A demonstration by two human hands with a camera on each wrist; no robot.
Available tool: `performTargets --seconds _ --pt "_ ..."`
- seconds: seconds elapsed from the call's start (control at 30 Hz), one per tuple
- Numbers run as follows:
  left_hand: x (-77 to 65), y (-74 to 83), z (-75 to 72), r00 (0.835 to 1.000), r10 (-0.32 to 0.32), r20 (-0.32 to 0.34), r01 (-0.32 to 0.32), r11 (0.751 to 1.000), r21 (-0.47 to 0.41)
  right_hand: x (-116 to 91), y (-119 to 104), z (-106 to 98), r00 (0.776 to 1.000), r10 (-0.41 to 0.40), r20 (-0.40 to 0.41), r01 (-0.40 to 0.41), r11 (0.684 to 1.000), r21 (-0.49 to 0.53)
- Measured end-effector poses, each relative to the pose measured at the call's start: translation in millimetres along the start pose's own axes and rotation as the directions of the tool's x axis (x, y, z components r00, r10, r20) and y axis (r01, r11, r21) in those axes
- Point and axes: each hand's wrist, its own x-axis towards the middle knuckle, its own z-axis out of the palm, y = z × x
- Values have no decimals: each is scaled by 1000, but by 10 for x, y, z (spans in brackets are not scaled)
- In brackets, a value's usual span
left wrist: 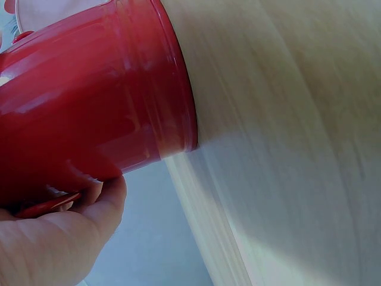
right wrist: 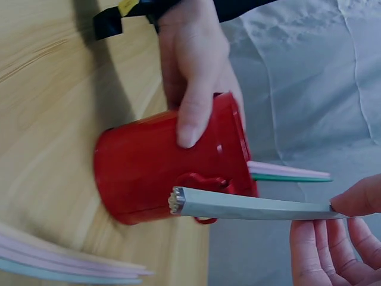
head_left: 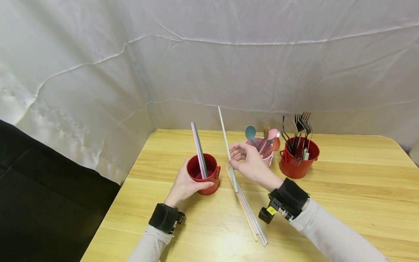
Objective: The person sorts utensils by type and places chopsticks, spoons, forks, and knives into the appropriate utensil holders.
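Note:
My left hand (head_left: 183, 186) grips a small red bucket (head_left: 212, 185) from its left side, the thumb lying across its front. Inside lean a pink chopstick (head_left: 196, 147) and a dark green chopstick (head_left: 202, 154). Between thumb and fingers, my right hand (head_left: 250, 162) pinches a pale green chopstick (head_left: 223, 131) to the right of that bucket. The right wrist view shows this chopstick's patterned end nearest the bucket's side. Below it on the table lie several loose chopsticks (head_left: 250, 215) in pastel colours, side by side.
Behind my right hand stands a pink bucket (head_left: 270, 160) with several coloured spoons. Farther right is another red bucket (head_left: 294, 169) holding forks with dark handles. The wooden table (head_left: 353, 189) ends at a pale cloth curtain (head_left: 229, 72) at the back.

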Motion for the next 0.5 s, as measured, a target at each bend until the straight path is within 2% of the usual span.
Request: performTargets --seconds 0.27,0.5 --pt "0 -10 -7 1000 0 1 0 1000 -1 108 -165 55 990 -96 -102 100 994 38" --pt "3 -4 -5 1000 3 5 -3 1000 1 209 -258 125 960 -170 -224 196 975 101"
